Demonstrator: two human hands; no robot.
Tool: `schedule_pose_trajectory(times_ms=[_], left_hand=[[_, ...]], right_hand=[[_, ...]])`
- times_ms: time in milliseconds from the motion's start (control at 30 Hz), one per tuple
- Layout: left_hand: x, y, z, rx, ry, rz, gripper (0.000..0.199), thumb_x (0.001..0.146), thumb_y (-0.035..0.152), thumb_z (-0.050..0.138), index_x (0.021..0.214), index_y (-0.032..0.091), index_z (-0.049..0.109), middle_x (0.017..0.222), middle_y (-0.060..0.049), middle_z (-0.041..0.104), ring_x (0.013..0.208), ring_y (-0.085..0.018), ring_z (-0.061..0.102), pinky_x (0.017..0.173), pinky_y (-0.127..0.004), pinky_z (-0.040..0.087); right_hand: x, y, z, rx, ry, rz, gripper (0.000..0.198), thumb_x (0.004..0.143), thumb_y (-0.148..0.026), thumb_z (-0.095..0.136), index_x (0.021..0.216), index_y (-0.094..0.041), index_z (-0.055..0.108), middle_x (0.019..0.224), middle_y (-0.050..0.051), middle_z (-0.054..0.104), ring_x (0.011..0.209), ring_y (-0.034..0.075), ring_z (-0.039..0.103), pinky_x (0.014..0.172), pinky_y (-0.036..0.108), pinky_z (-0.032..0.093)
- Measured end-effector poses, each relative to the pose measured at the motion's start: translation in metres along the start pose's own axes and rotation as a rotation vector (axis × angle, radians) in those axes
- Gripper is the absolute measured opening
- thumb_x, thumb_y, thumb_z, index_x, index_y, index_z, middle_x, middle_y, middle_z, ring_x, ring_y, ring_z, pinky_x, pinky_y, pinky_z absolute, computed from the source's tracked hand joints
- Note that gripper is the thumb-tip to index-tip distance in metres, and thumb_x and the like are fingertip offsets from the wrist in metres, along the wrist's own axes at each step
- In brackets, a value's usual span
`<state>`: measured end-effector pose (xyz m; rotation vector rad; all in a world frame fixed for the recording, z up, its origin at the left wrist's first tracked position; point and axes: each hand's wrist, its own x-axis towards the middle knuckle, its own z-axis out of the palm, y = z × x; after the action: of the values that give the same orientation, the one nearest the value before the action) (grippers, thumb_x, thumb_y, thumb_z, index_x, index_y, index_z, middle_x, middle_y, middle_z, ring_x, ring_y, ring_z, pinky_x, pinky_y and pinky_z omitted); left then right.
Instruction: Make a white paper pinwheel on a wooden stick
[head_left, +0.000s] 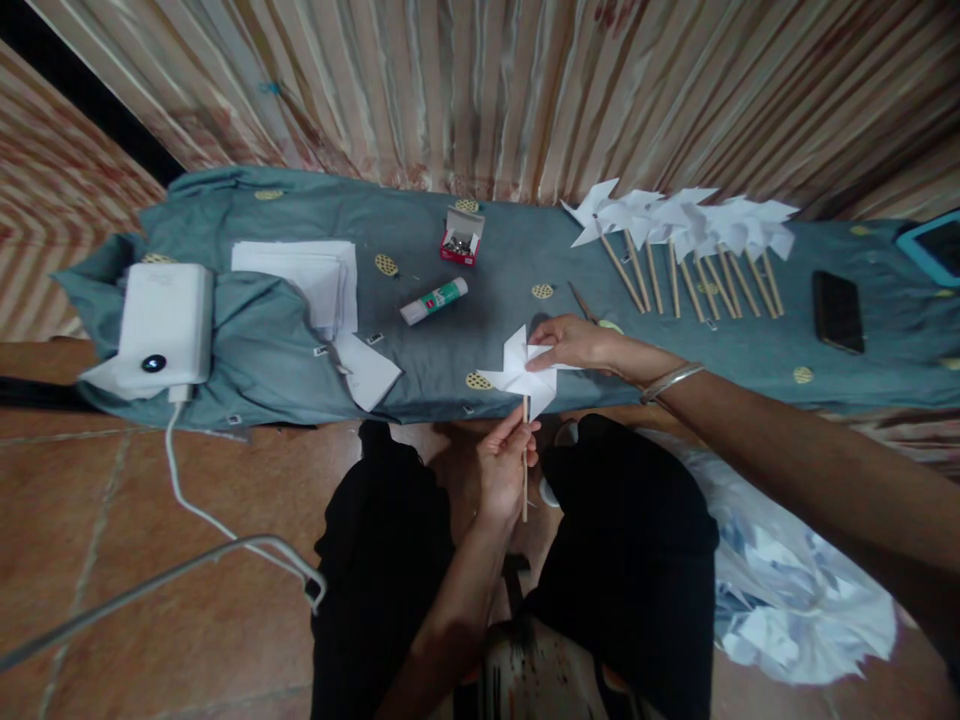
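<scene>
Left hand (504, 462) closed on stick (525, 470), upright, bracing it at the bench (247, 345) edge. Right hand (574, 343) pinches the paper pinwheel (519, 374) atop the stick, fingers flat to keep folds centred. Beyond: glue (433, 300), pin box (460, 236), finished pinwheels (679, 235) set aside in a row.

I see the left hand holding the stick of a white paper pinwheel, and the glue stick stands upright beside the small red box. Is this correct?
Not quite. In the head view the glue stick lies on its side near the small red box, not upright. The left hand does hold the stick of the white paper pinwheel.
</scene>
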<state>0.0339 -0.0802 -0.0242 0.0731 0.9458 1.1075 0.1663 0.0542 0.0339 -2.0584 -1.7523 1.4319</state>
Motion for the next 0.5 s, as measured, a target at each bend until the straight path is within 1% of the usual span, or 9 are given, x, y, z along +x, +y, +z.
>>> schedule_pose_trajectory(times_ms=[133, 267, 333, 400, 500], left_hand=[[-0.001, 0.001, 0.0, 0.014, 0.009, -0.011, 0.037, 0.056, 0.019, 0.082, 0.092, 0.014, 0.075, 0.072, -0.004, 0.07, 0.051, -0.004, 0.049, 0.044, -0.017, 0.031], [-0.004, 0.003, 0.002, 0.044, 0.002, -0.02, 0.039, 0.057, 0.022, 0.082, 0.094, 0.013, 0.073, 0.07, -0.002, 0.068, 0.049, -0.004, 0.05, 0.042, -0.017, 0.031], [-0.006, 0.004, 0.002, 0.06, 0.0, -0.03, 0.039, 0.058, 0.025, 0.082, 0.093, 0.012, 0.072, 0.069, -0.002, 0.068, 0.047, -0.004, 0.049, 0.042, -0.017, 0.032], [-0.007, 0.005, 0.002, 0.092, -0.002, -0.044, 0.038, 0.058, 0.03, 0.082, 0.089, 0.011, 0.07, 0.066, -0.001, 0.066, 0.044, -0.004, 0.048, 0.04, -0.018, 0.031], [-0.009, 0.006, 0.002, 0.128, -0.027, -0.062, 0.04, 0.059, 0.038, 0.082, 0.085, 0.01, 0.068, 0.06, 0.001, 0.064, 0.037, -0.003, 0.043, 0.037, -0.018, 0.026]], right_hand=[[0.001, -0.002, -0.001, -0.052, 0.015, 0.005, 0.029, 0.064, -0.018, 0.078, 0.089, -0.015, 0.065, 0.09, 0.008, 0.072, 0.082, 0.02, 0.066, 0.075, 0.03, 0.052], [0.004, -0.001, -0.001, -0.087, 0.015, -0.007, 0.027, 0.062, -0.019, 0.08, 0.084, -0.016, 0.067, 0.086, 0.006, 0.072, 0.08, 0.02, 0.066, 0.073, 0.03, 0.051], [0.006, 0.0, -0.002, -0.09, 0.028, -0.017, 0.025, 0.061, -0.02, 0.081, 0.081, -0.017, 0.067, 0.083, 0.005, 0.071, 0.079, 0.02, 0.065, 0.072, 0.029, 0.051], [0.009, 0.003, -0.002, -0.086, 0.035, -0.033, 0.027, 0.058, -0.022, 0.083, 0.08, -0.018, 0.067, 0.083, 0.004, 0.071, 0.079, 0.019, 0.065, 0.071, 0.029, 0.051], [0.013, 0.006, -0.002, -0.051, 0.01, -0.043, 0.032, 0.054, -0.025, 0.085, 0.078, -0.018, 0.067, 0.081, 0.003, 0.071, 0.077, 0.019, 0.064, 0.069, 0.028, 0.051]])
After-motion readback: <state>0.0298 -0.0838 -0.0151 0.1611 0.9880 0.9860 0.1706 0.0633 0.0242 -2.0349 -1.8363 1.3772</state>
